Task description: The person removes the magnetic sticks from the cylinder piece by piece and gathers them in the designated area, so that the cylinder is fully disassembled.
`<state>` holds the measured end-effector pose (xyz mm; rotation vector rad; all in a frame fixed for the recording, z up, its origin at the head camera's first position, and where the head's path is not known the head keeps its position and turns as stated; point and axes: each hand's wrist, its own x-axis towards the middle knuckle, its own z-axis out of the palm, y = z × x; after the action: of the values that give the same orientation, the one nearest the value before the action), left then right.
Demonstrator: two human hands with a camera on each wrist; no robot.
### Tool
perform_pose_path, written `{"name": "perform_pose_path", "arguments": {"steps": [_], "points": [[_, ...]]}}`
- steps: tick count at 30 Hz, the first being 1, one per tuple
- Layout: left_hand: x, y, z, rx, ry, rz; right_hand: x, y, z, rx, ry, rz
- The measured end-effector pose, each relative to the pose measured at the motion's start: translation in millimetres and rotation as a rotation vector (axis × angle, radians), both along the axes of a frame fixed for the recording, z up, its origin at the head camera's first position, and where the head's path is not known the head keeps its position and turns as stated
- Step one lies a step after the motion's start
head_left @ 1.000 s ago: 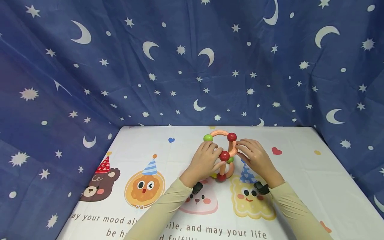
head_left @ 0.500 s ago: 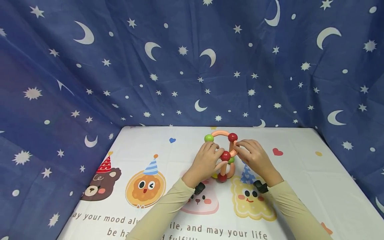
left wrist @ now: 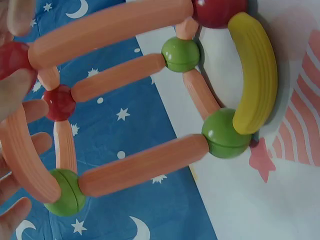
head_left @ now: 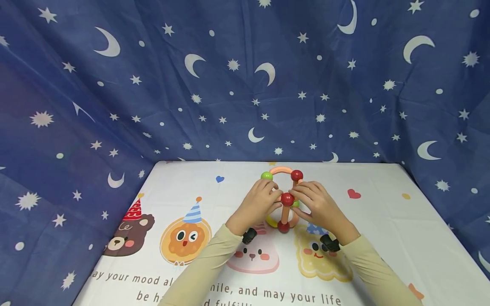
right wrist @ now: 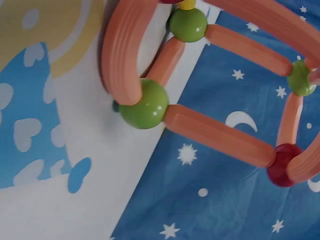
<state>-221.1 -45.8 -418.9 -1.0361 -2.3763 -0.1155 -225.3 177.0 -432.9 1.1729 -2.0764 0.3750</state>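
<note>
A toy frame of wooden-looking balls and ribbed rods stands upright on the table, with an upright orange rod [head_left: 285, 215] facing me. On top of that rod sits the near red ball [head_left: 287, 199]. My left hand [head_left: 257, 203] grips the frame at this ball from the left; in the left wrist view the thumb [left wrist: 12, 95] touches the ball. My right hand [head_left: 320, 205] holds a curved orange rod [right wrist: 307, 162] against the ball's right side. That rod runs from the far red ball [head_left: 296, 175] and is mostly hidden by fingers in the head view.
The white table cloth [head_left: 383, 204] carries printed cartoon figures, hearts and lettering. A blue curtain [head_left: 229, 140] with moons and stars rises behind the table and along its sides. The frame's curved yellow rod [left wrist: 257, 75] lies low, near the cloth.
My right hand has moved left, bringing its fingers to the near red ball. My left thumb has shifted up close to that ball. The frame has stayed about where it was.
</note>
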Motion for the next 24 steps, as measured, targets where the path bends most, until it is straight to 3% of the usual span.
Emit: {"name": "perform_pose_path", "arguments": {"steps": [7,20,24], "points": [[-3.5,-3.6,-0.6,0.029,-0.007,-0.036,1.2,-8.6,0.3,0.041,-0.024,-0.025],[-5.4,-5.1,-3.1,0.036,0.045,-0.029,1.5,-10.2,0.3,0.003,-0.007,0.022],[-5.2,-5.1,-3.1,0.016,0.032,-0.033,3.2,-10.6,1.8,0.016,0.018,0.033]]}}
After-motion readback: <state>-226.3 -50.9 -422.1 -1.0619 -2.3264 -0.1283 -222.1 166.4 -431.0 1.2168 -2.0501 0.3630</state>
